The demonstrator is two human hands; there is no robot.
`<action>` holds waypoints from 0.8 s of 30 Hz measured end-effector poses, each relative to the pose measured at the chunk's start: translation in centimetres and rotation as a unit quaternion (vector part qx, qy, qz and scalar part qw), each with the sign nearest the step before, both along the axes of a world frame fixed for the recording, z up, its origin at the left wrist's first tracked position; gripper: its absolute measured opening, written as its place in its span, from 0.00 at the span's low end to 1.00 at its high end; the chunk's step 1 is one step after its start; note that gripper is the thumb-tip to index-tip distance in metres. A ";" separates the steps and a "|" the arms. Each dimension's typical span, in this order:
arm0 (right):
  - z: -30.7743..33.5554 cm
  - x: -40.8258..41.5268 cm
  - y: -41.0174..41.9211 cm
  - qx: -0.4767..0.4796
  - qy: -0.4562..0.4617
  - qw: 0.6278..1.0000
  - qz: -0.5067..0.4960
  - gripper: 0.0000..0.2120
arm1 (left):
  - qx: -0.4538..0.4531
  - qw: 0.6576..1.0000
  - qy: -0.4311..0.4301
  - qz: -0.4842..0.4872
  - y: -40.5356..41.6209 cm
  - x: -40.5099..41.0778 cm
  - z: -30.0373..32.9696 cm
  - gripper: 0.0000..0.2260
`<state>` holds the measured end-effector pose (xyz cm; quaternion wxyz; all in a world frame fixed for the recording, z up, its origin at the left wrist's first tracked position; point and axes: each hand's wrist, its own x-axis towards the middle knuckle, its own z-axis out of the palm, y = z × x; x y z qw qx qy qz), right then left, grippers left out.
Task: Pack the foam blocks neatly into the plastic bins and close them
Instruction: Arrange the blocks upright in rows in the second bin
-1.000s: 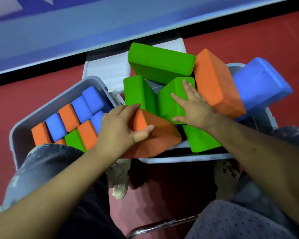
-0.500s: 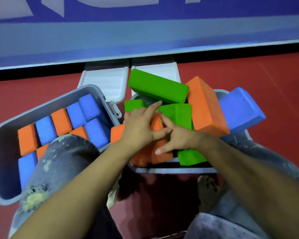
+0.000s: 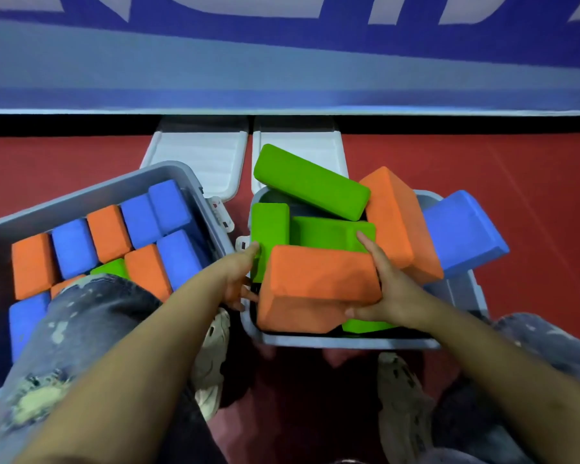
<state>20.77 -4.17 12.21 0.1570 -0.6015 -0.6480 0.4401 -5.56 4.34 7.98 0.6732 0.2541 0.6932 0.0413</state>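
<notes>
Red floor (image 3: 482, 169), blue banner wall (image 3: 282, 61), black baseboard strip (image 3: 64, 125)

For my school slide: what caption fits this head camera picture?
Both hands, left hand and right hand, hold an orange block over the messy right bin.

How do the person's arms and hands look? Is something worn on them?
Both forearms are bare up to the picture's edge: no sleeves show. The left hand and the right hand have no gloves; I see no ring, watch or bracelet. Fingernails look short and unpainted.
</notes>
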 end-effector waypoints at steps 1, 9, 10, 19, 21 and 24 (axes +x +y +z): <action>0.1 0.0 0.0 0.003 -0.003 1.000 0.001 0.57 | -0.008 1.000 -0.010 0.017 0.2 0.1 -0.4 0.32; 1.4 0.1 -1.0 0.067 -0.098 0.993 0.005 0.49 | 0.054 0.976 -0.094 0.189 0.7 -0.3 0.4 0.20; 1.5 0.4 -1.3 0.083 -0.132 0.988 -0.004 0.48 | 0.058 0.973 -0.098 0.199 0.7 -0.3 0.4 0.21; 2.9 -2.2 -4.4 0.090 -0.144 0.955 -0.245 0.49 | 0.214 0.940 -0.139 0.229 2.4 0.2 2.5 0.20; 2.9 -3.2 -4.7 0.103 -0.133 0.946 -0.276 0.50 | 0.234 0.946 -0.131 0.182 2.4 0.5 2.8 0.21; 2.7 -4.0 -4.3 0.101 -0.131 0.949 -0.269 0.50 | 0.223 0.957 -0.129 0.131 1.7 1.2 2.9 0.20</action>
